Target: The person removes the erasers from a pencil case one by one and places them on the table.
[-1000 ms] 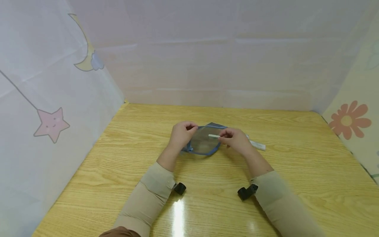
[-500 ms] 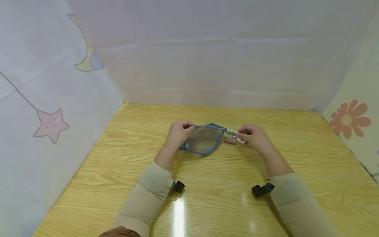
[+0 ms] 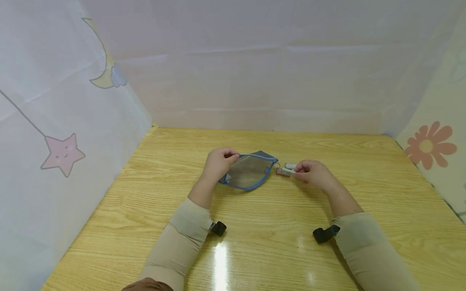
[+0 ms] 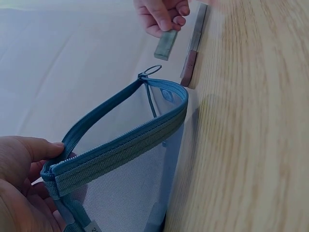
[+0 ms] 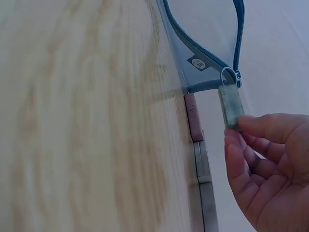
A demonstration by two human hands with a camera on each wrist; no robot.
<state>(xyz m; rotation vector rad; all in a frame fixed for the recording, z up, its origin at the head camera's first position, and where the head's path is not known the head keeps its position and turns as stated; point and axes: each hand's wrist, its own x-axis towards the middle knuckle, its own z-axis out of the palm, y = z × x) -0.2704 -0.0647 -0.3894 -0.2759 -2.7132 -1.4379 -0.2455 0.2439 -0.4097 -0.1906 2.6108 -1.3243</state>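
Note:
In the head view my left hand (image 3: 218, 165) pinches the rim of a blue zip pouch (image 3: 251, 169) with see-through mesh sides. Its mouth gapes, and in the left wrist view the thumb presses on the zipper corner (image 4: 54, 164). My right hand (image 3: 314, 176), right of the pouch, pinches the end of a small pale green bar-shaped block (image 5: 231, 105) between thumb and fingers. That block is off the table, near the zipper's ring pull (image 4: 153, 70). Below it lies a reddish-brown block (image 5: 193, 116), with greyish blocks (image 5: 203, 162) lined up beyond it.
The wooden table (image 3: 262, 234) carries the pouch and blocks. A pale cloth wall (image 3: 225, 85) stands behind its far edge, and printed cloth hangs at both sides. Black wrist cameras (image 3: 219, 228) sit on both sleeves.
My right hand, holding a pale bar-shaped block, has gone from over the pouch to its right, then slightly lower. The left hand has shifted slightly left, keeping hold of the rim.

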